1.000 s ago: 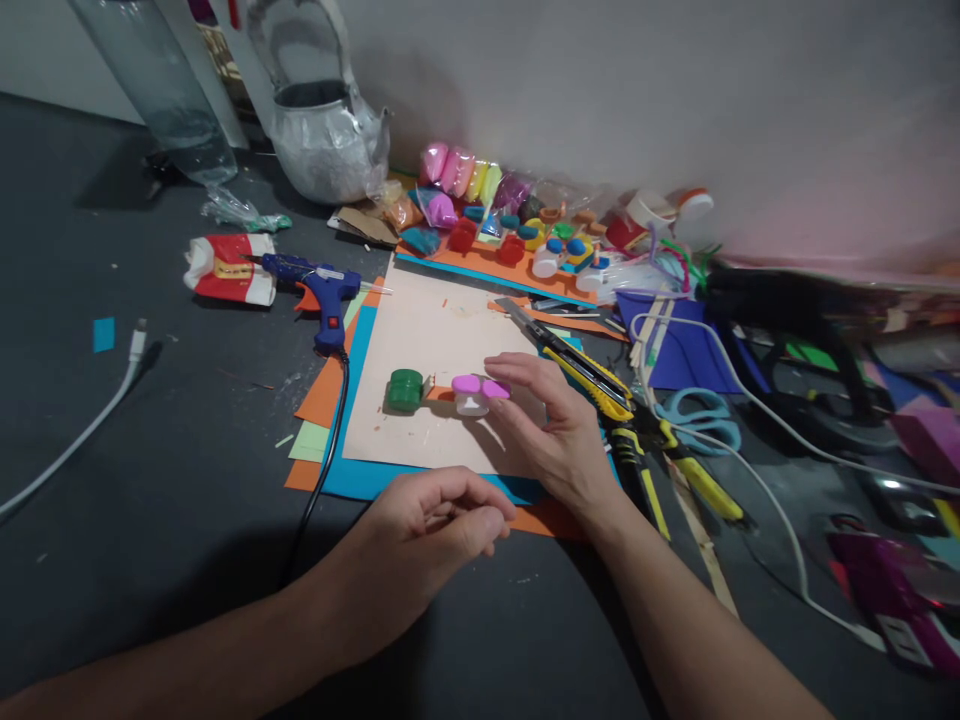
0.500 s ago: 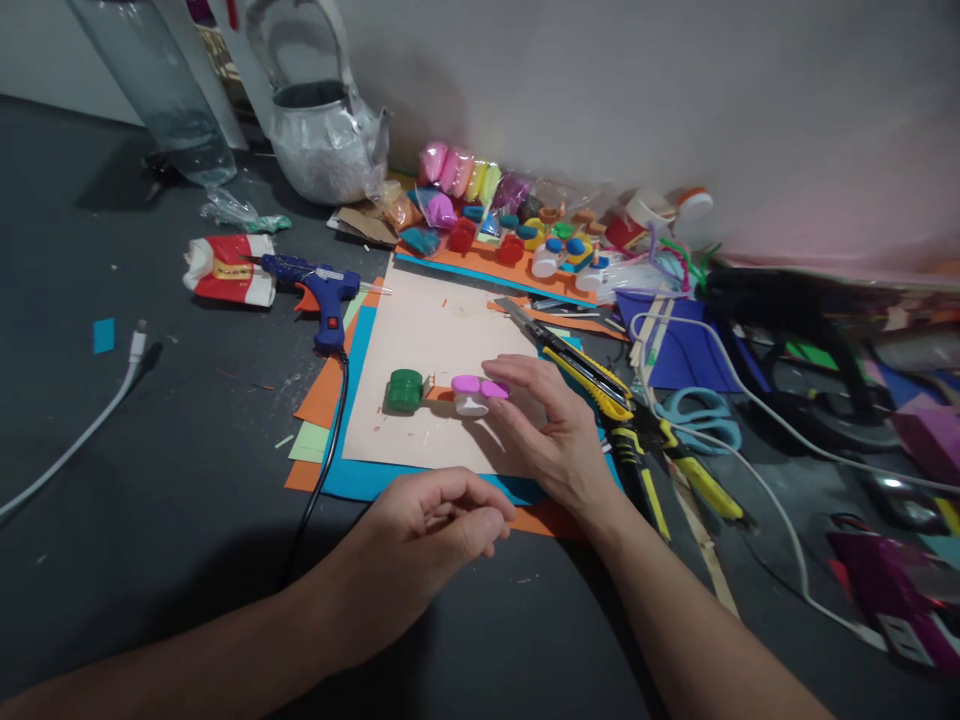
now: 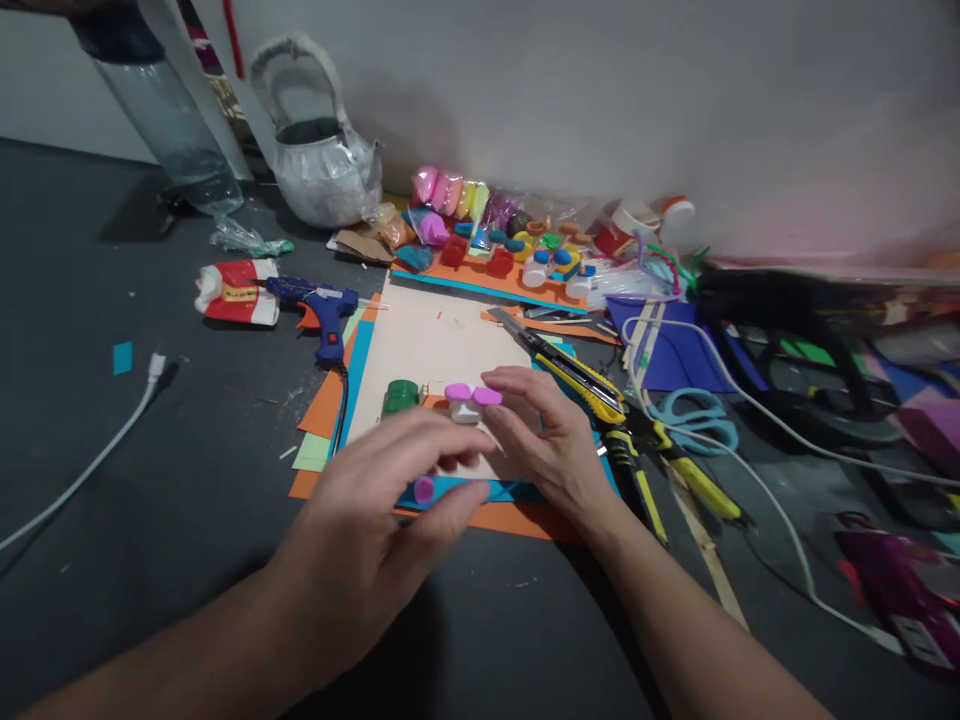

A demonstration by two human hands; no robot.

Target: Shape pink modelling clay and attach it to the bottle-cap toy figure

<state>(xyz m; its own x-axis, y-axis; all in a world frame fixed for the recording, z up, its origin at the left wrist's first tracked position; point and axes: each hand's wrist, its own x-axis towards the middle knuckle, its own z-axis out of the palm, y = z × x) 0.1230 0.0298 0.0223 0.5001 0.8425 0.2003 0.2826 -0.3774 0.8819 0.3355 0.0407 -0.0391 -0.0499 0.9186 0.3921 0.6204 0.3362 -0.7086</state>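
Opened left hand (image 3: 360, 512) wider than before, baring purple lump (image 3: 424, 489), cannot tell if gripped; pinching purple-topped assembly (image 3: 460, 394) in right hand (image 3: 561, 447) over pale paper (image 3: 420, 335), aligned left-right lengthwise, pointing green end (image 3: 402, 395) leftward.

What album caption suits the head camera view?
Right hand at a pink-topped piece, left hand beside a pink bit, blue glue gun nearby.

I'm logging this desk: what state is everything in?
Kettle: lidless
Bottle: capped, part-filled
Glue gun: on its side
Knife: blade out
Pliers: handles apart
Scissors: unclear, blades hidden
Cable: plug end loose
Right hand: fingers at pink piece, grip unclear
Left hand: half-curled, purple piece inside
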